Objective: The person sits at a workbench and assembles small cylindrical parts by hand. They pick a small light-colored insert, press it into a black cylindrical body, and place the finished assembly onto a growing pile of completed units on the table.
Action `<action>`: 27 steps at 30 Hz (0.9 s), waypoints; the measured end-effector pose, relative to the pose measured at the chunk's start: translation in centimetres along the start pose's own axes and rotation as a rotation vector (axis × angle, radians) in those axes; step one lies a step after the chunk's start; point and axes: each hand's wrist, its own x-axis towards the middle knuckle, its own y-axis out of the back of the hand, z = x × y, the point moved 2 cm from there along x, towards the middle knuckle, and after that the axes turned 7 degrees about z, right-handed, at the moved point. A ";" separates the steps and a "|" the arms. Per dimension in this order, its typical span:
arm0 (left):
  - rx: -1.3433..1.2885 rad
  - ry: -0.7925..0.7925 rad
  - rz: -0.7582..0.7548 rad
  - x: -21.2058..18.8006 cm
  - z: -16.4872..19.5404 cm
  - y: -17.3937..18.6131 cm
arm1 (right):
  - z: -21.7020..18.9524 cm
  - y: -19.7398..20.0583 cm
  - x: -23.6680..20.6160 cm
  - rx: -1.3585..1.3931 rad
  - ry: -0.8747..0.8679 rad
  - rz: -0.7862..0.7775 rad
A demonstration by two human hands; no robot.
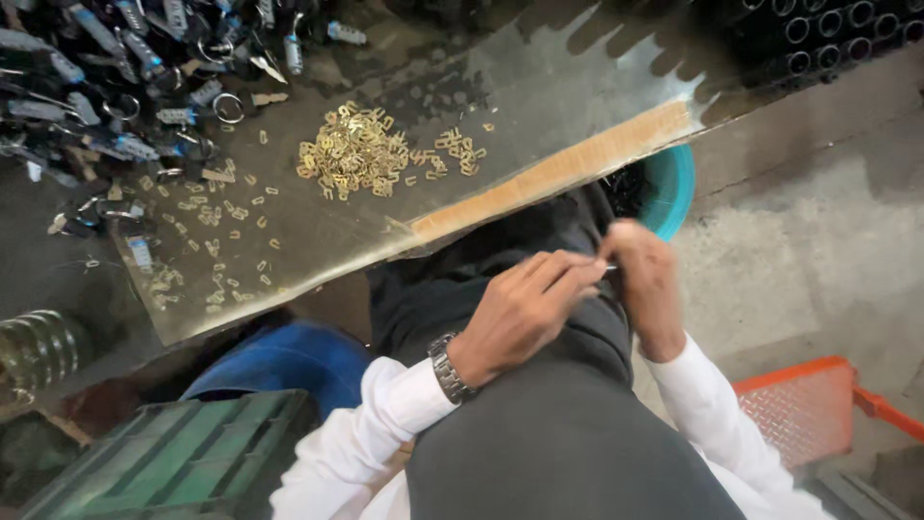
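My left hand (525, 310) and my right hand (647, 279) meet over my lap, above dark trousers. The fingertips of both pinch a small thin metal piece (609, 268) between them; it is too small to make out clearly. A metal watch (449, 368) sits on my left wrist, and both arms wear white sleeves. On the board (539, 116) in front of me lies a heap of small brass pieces (354, 154), with a smaller cluster (456, 152) to its right and more scattered to the left.
A pile of blue and silver key-ring items (125, 67) covers the board's far left. A teal bucket (674, 188) stands beside my knee, a blue tub (289, 356) and a green crate (173, 462) at lower left, an orange metal step (804, 409) at right.
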 end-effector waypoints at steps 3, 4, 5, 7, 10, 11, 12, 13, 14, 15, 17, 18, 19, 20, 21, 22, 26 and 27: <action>-0.015 0.113 0.136 1.0 0.7 0.7 | 4.7 3.2 -3.8 -0.119 -0.614 0.227; 0.013 0.174 0.167 1.2 0.7 1.5 | 6.3 3.8 -4.2 -0.120 -0.621 0.291; 0.039 0.238 0.200 1.3 0.6 2.4 | 7.6 4.2 -4.4 -0.262 -0.554 0.213; 0.132 0.218 0.314 1.3 -0.1 5.1 | 9.5 4.9 -4.2 -0.450 -0.332 0.136; 0.298 0.271 0.499 1.0 -1.4 9.4 | 9.9 4.6 -3.5 -0.388 -0.187 0.228; 0.316 0.315 0.553 0.8 -1.9 10.7 | 9.5 4.4 -3.3 -0.333 -0.197 0.273; 0.329 0.359 0.604 0.7 -2.4 12.0 | 8.6 4.1 -2.9 -0.286 -0.172 0.255; 0.387 0.368 0.611 0.7 -2.9 13.2 | 7.6 3.7 -2.2 -0.238 -0.143 0.246; 0.440 0.373 0.618 0.9 -3.5 14.4 | 6.5 3.1 -1.5 -0.200 -0.125 0.229; 0.488 0.380 0.624 1.1 -4.2 15.3 | 5.3 2.5 -0.6 -0.162 -0.108 0.211; 0.494 0.423 0.582 2.1 -6.4 16.9 | 3.0 1.2 1.0 -0.104 -0.096 0.155; 0.496 0.443 0.561 2.6 -7.6 17.5 | 1.9 0.3 1.7 -0.048 -0.099 0.136; 0.573 0.387 0.547 3.3 -8.6 17.7 | 0.8 -0.5 2.3 0.009 -0.101 0.117; 0.649 0.329 0.533 3.9 -9.5 17.9 | -0.1 -1.1 3.1 0.018 -0.059 0.081; 0.725 0.269 0.516 4.7 -10.4 18.0 | -1.1 -1.7 3.6 0.027 -0.018 0.046; 0.829 0.252 0.500 5.7 -11.4 18.1 | -1.9 -2.2 4.0 0.054 -0.024 0.025; 1.096 0.277 0.425 8.7 -12.8 17.7 | -4.3 -3.3 4.4 0.160 -0.034 -0.041; 1.123 0.312 0.398 9.3 -12.6 17.6 | -4.8 -3.3 4.4 0.182 -0.039 -0.054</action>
